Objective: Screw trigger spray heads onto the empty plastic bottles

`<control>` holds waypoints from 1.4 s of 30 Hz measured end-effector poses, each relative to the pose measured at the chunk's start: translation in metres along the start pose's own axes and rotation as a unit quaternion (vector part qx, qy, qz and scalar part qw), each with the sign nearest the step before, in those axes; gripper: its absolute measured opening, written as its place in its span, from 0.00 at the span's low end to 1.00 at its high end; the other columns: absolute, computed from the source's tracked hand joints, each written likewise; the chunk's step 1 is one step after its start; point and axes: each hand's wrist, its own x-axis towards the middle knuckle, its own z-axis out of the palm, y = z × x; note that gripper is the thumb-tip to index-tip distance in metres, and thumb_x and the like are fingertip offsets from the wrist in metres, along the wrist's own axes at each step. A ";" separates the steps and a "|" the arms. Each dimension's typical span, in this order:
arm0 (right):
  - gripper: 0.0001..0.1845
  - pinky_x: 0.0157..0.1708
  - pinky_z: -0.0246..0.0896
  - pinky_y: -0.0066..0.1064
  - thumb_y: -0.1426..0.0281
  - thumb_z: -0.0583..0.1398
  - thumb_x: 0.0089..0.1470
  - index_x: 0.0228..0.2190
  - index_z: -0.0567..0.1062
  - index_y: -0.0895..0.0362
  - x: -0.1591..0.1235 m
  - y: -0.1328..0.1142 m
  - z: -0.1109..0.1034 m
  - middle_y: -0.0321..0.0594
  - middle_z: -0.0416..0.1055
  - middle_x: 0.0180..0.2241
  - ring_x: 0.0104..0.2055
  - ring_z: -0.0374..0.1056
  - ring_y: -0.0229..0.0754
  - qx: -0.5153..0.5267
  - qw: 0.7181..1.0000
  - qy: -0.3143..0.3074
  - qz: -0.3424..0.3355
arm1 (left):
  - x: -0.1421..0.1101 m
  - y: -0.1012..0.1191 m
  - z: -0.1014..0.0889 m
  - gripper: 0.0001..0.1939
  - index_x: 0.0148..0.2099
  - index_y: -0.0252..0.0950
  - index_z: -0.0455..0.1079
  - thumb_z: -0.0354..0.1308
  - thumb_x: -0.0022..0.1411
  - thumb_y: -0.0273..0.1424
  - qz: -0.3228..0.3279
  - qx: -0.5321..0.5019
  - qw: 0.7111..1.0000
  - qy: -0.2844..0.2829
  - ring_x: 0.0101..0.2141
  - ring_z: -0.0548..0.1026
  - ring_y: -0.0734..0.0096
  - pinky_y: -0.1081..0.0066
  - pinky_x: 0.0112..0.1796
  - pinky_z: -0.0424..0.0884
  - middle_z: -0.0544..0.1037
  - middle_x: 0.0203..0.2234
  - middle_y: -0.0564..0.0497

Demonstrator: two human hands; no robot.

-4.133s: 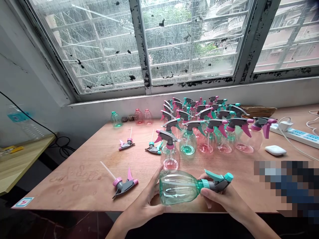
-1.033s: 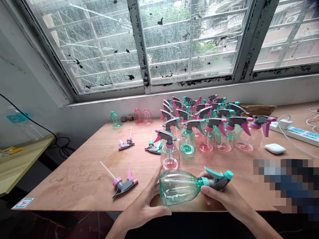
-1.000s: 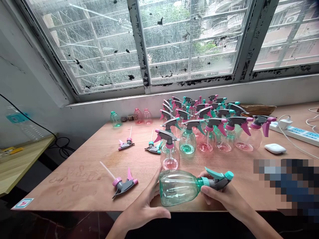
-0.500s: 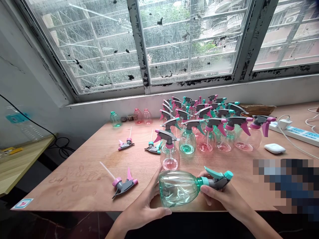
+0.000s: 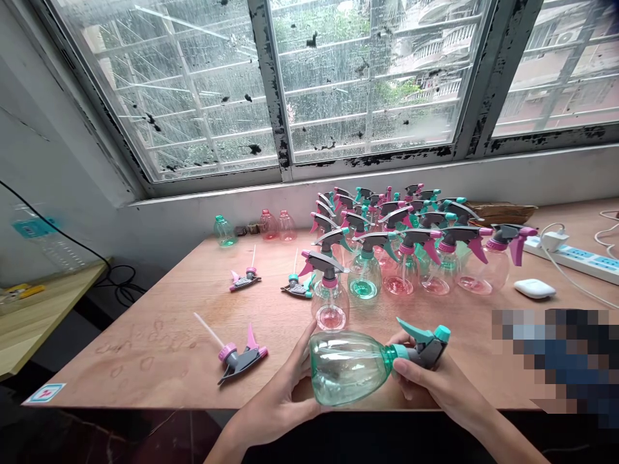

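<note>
A clear green spray bottle (image 5: 345, 368) lies sideways in the air above the table's front edge, its base to the left. My left hand (image 5: 285, 380) is closed around the base end, with the fingers behind it and the thumb beneath. At the other end my right hand (image 5: 423, 374) grips the neck, thumb on the turquoise collar. The grey-and-turquoise trigger head (image 5: 425, 345) is on the bottle and points right. Left of my hands lies a loose pink-and-grey trigger head (image 5: 242, 357) with its tube. A pink spray bottle (image 5: 329, 303) stands just behind the held one.
Many pink and green spray bottles (image 5: 363, 274) crowd the table's back right. Two more trigger heads (image 5: 245, 279) lie mid-table. Open bottles (image 5: 224, 232) stand by the wall. On the right are a white case (image 5: 534, 289), a power strip (image 5: 580, 258) and a blurred-out patch.
The spray bottle has turned a little in my hands, its trigger head shifting slightly left. My left thumb has slid further under the base. Nothing else on the table has moved.
</note>
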 end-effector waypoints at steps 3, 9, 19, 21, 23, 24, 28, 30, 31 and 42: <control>0.20 0.26 0.59 0.30 0.54 0.71 0.60 0.41 0.75 0.55 0.000 0.000 -0.001 0.32 0.71 0.23 0.22 0.65 0.39 -0.010 1.000 0.002 -0.010 | 0.001 0.002 0.000 0.64 0.74 0.51 0.30 0.74 0.52 0.26 -0.007 0.015 1.000 -0.012 0.69 0.52 0.46 0.49 0.67 0.51 0.53 0.71 0.43; 0.19 0.25 0.59 0.29 0.55 0.71 0.60 0.41 0.75 0.55 0.000 -0.001 0.000 0.32 0.71 0.23 0.22 0.66 0.39 0.007 1.000 -0.002 -0.003 | -0.001 0.001 -0.001 0.52 0.74 0.53 0.35 0.67 0.62 0.28 0.015 0.020 1.000 -0.014 0.69 0.53 0.49 0.50 0.67 0.53 0.51 0.72 0.45; 0.19 0.26 0.60 0.29 0.54 0.70 0.60 0.42 0.76 0.54 -0.001 0.001 -0.001 0.32 0.71 0.22 0.23 0.65 0.40 0.000 1.000 -0.004 -0.006 | 0.003 0.006 0.001 0.59 0.74 0.51 0.40 0.74 0.52 0.25 -0.002 0.010 1.000 -0.010 0.70 0.51 0.47 0.51 0.68 0.49 0.54 0.71 0.47; 0.19 0.26 0.60 0.28 0.54 0.71 0.60 0.42 0.76 0.54 -0.001 0.001 -0.001 0.32 0.71 0.22 0.23 0.65 0.39 0.005 1.000 -0.007 -0.004 | 0.003 0.008 0.001 0.56 0.74 0.50 0.42 0.73 0.54 0.26 0.001 0.007 1.000 -0.018 0.70 0.51 0.47 0.50 0.68 0.49 0.54 0.71 0.47; 0.18 0.25 0.61 0.27 0.54 0.71 0.60 0.41 0.76 0.53 0.000 0.000 0.000 0.31 0.71 0.23 0.23 0.65 0.38 0.011 1.000 -0.009 -0.006 | 0.002 0.007 0.000 0.53 0.74 0.51 0.41 0.70 0.58 0.27 0.008 0.007 1.000 -0.020 0.69 0.53 0.49 0.51 0.67 0.51 0.54 0.71 0.47; 0.18 0.25 0.61 0.27 0.54 0.71 0.59 0.41 0.77 0.53 0.000 -0.001 0.000 0.31 0.71 0.23 0.23 0.65 0.38 0.013 1.000 -0.010 -0.006 | 0.001 0.007 0.000 0.51 0.74 0.52 0.39 0.68 0.60 0.27 0.013 0.008 1.000 -0.018 0.69 0.55 0.50 0.51 0.67 0.53 0.53 0.71 0.47; 0.18 0.24 0.60 0.27 0.54 0.71 0.59 0.41 0.76 0.53 0.000 -0.001 0.000 0.32 0.71 0.23 0.22 0.65 0.38 0.017 1.000 -0.013 0.003 | -0.001 0.003 0.002 0.48 0.74 0.53 0.31 0.61 0.68 0.28 0.021 -0.009 1.000 -0.012 0.66 0.61 0.52 0.54 0.63 0.61 0.57 0.70 0.44; 0.18 0.25 0.60 0.27 0.54 0.71 0.60 0.41 0.76 0.53 -0.001 0.000 -0.001 0.32 0.71 0.23 0.22 0.65 0.38 0.012 1.000 -0.010 0.002 | -0.001 0.002 0.002 0.51 0.74 0.53 0.29 0.63 0.66 0.28 0.015 -0.018 1.000 -0.007 0.66 0.60 0.51 0.54 0.62 0.62 0.57 0.70 0.44; 0.18 0.26 0.60 0.27 0.54 0.71 0.60 0.41 0.76 0.53 -0.001 0.001 -0.001 0.32 0.71 0.23 0.23 0.65 0.38 0.008 1.000 -0.007 -0.002 | 0.000 0.002 0.002 0.53 0.74 0.53 0.31 0.66 0.63 0.27 0.012 -0.020 1.000 -0.004 0.67 0.59 0.51 0.54 0.63 0.60 0.57 0.70 0.45; 0.18 0.24 0.58 0.26 0.55 0.71 0.61 0.42 0.76 0.54 0.000 0.001 -0.002 0.32 0.70 0.24 0.22 0.64 0.37 0.010 1.000 -0.010 -0.011 | -0.001 0.003 -0.001 0.51 0.74 0.54 0.37 0.67 0.62 0.26 0.014 -0.016 1.000 -0.020 0.70 0.52 0.51 0.53 0.67 0.53 0.51 0.72 0.50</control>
